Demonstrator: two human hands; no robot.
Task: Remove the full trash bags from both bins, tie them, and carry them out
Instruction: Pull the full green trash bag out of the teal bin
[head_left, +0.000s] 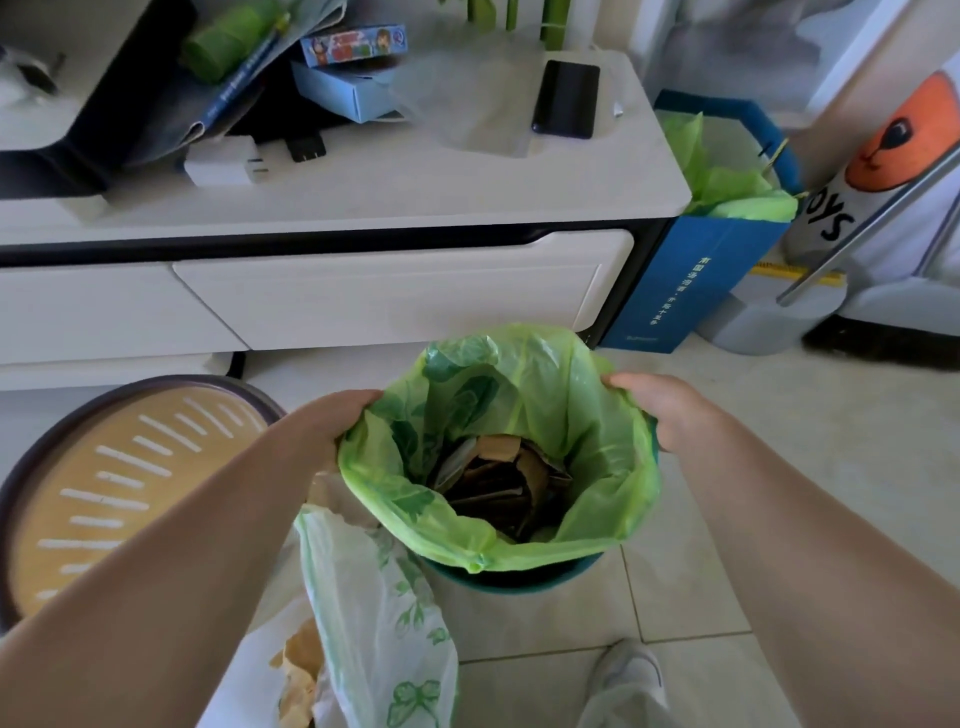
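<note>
A green trash bag (597, 457) lines a teal bin (519, 577) on the floor in front of me, with cardboard scraps (498, 467) deep inside. My left hand (332, 415) grips the bag's rim on its left side. My right hand (670, 410) grips the rim on the right. The bag's far edge stands lifted above the bin. A white bag with green prints (374, 613), holding brown paper, hangs or lies below my left forearm. Whether my left hand also holds it I cannot tell. A second green bag (727, 182) sits in a blue container (696, 280) at the cabinet's right end.
A low white cabinet (363, 280) stands just behind the bin, with a black phone (566, 98), boxes and a charger on top. A round yellow stool (119, 488) is at my left. My shoe (628, 670) is on the tiled floor near the bin.
</note>
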